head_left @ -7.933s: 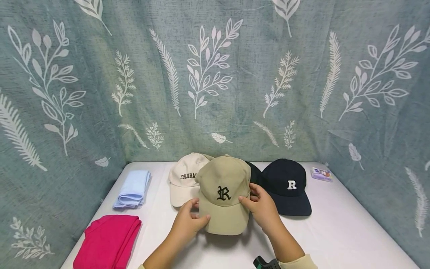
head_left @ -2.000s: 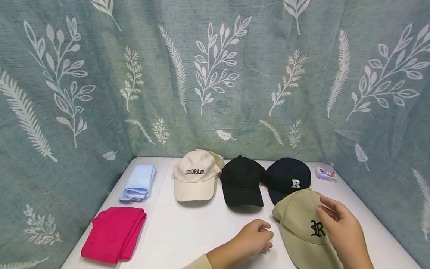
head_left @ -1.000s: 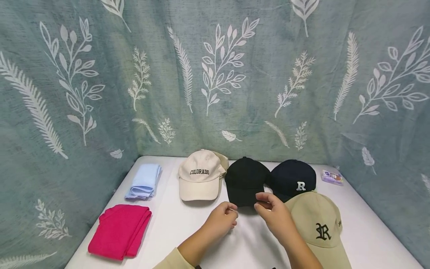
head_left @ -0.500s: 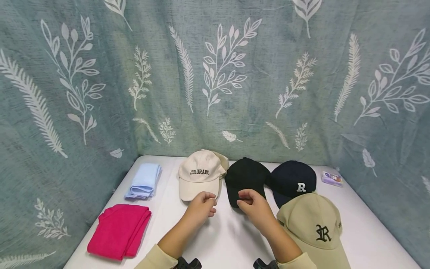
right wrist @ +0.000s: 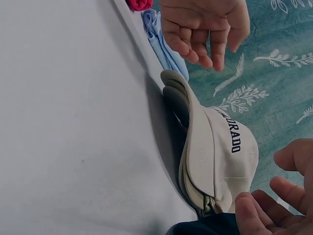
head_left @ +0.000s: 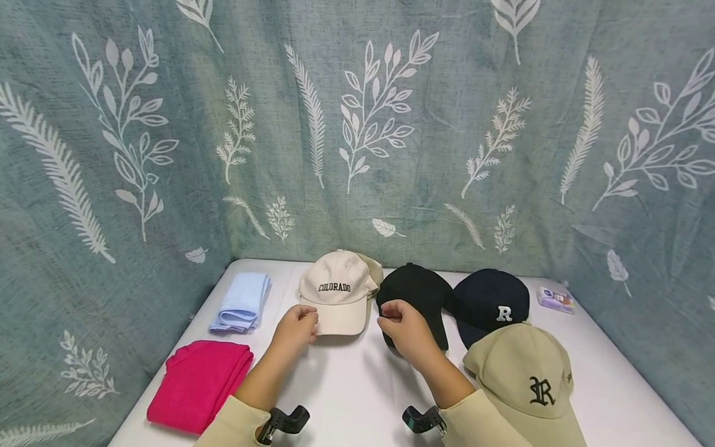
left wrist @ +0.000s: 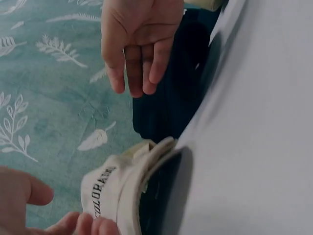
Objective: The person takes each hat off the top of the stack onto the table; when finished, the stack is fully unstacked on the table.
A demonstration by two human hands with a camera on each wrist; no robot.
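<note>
A cream baseball cap [head_left: 335,295] lettered COLORADO sits at the back of the table, with a khaki cap [head_left: 373,268] partly hidden behind it. At the left edge of its brim is my left hand [head_left: 296,326], fingers loosely bent and holding nothing. My right hand [head_left: 408,332] hovers before the black cap [head_left: 416,292], also with nothing in it. In the right wrist view the cream cap [right wrist: 227,152] lies between both hands; the right fingers [right wrist: 259,210] look relaxed. Front right, the khaki cap with a black R [head_left: 519,366] overlaps the navy cap [head_left: 491,301].
Along the table's left side lie a folded light blue cloth [head_left: 242,301] and a folded pink garment [head_left: 201,385]. A small purple packet [head_left: 555,299] is at the back right corner. Patterned curtain [head_left: 357,124] encloses the white table [head_left: 346,397].
The khaki R cap went from both hands to the front right and was let go. Both hands then moved left, the left one to the cream cap's brim.
</note>
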